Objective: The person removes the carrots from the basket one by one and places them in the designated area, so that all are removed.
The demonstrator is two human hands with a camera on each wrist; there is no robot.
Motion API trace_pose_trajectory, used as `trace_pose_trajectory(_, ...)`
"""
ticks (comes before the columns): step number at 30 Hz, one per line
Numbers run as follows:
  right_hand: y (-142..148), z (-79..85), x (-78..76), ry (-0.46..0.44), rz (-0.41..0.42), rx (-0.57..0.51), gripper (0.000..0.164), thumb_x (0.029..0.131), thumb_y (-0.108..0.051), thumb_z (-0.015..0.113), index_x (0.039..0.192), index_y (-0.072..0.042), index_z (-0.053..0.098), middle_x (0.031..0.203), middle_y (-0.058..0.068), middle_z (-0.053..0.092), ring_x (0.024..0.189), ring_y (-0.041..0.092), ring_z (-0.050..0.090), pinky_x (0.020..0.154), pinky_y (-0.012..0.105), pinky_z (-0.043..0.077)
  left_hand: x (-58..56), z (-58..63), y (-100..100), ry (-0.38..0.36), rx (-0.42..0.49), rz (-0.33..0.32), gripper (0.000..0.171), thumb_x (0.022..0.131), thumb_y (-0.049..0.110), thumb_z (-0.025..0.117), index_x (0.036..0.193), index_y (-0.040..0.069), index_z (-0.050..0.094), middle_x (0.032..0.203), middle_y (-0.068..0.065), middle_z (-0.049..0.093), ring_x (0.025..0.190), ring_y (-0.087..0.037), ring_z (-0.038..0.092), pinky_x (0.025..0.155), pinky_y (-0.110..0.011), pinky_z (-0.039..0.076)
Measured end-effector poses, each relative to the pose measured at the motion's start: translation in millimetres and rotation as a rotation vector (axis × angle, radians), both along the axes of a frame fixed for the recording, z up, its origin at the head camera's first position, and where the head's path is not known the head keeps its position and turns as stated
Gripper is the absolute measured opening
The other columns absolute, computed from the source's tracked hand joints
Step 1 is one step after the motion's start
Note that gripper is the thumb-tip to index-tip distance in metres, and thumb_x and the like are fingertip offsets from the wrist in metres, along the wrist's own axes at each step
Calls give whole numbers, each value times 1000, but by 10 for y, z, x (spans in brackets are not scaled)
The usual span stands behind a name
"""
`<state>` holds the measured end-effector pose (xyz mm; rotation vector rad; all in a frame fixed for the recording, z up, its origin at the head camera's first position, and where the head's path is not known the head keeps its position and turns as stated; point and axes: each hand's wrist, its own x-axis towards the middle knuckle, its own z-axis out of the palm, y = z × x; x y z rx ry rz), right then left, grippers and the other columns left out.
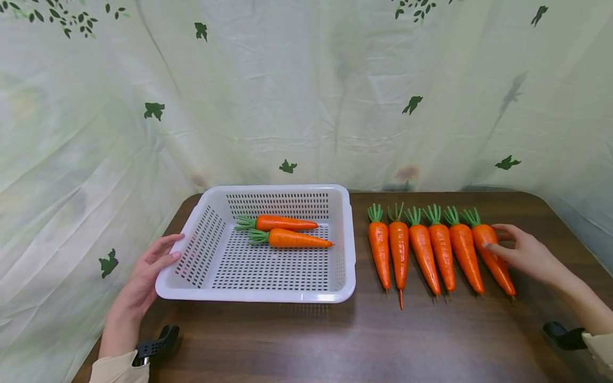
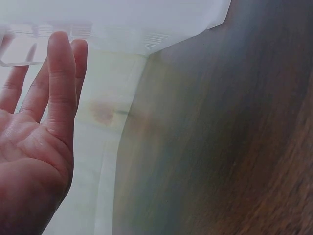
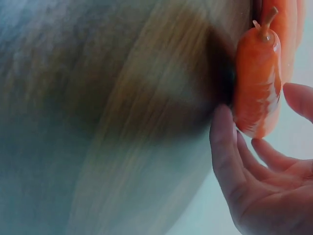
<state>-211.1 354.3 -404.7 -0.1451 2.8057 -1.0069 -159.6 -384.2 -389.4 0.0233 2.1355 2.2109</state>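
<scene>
In the head view my left hand (image 1: 139, 276) is at the left end of a white perforated plastic basket (image 1: 256, 296), fingertips and thumb right at its rim. The left wrist view has those fingers (image 2: 61, 83) nearly straight, reaching up to the basket. Two orange carrots (image 1: 299, 238) with green stem stubs lie inside it, tops to the left. My right hand (image 1: 531, 255) holds the rightmost carrot (image 1: 493, 260) of a row, thumb across its upper side and fingers along its right side. That carrot (image 3: 257, 81) appears between thumb and fingers in the right wrist view.
Left of the held carrot, several more carrots (image 1: 421, 255) lie side by side on the brown wooden table (image 1: 345, 340), tops away from me. A pale curtain with leaf prints (image 1: 311, 106) hangs behind the table and along its sides. Each wrist wears a black strap (image 1: 155, 346).
</scene>
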Motion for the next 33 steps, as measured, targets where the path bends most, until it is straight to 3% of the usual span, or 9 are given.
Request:
trace_pose_trajectory(6,21,18,3,9,-18,-28,73,101,-36,55,143,16,25,132,43,40,100,43,63,66,34,59,6,3,-2,4,5,-7,43,102,16,51,143,28,46,139,3,42,109,-13,61,82,-44,55)
trace_pose_trajectory(15,20,98,30,47,-26,22,75,100,-38,57,143,15,26,132,42,41,104,49,59,65,35,58,5,7,1,5,8,-8,43,102,16,51,143,28,46,139,3,42,109,-14,62,82,-44,55)
trace_pose_trajectory(22,-133,220,49,245,-66,128,66,97,-39,62,141,3,38,128,33,49,103,49,57,68,55,53,10,10,-3,7,3,-10,43,102,16,51,143,28,46,139,3,42,108,-14,62,82,-45,55)
trace_pose_trajectory(30,-357,431,125,325,4,95,59,94,-33,68,142,-6,45,133,22,53,105,39,58,65,35,49,10,8,0,3,2,-11,43,102,16,52,143,28,45,139,3,43,109,-14,61,83,-43,55)
trace_pose_trajectory(33,-454,485,137,347,32,93,57,94,-32,68,141,-7,47,131,19,55,105,37,58,66,35,49,10,8,2,5,4,-12,43,102,16,52,143,27,45,138,2,44,109,-14,61,83,-43,55)
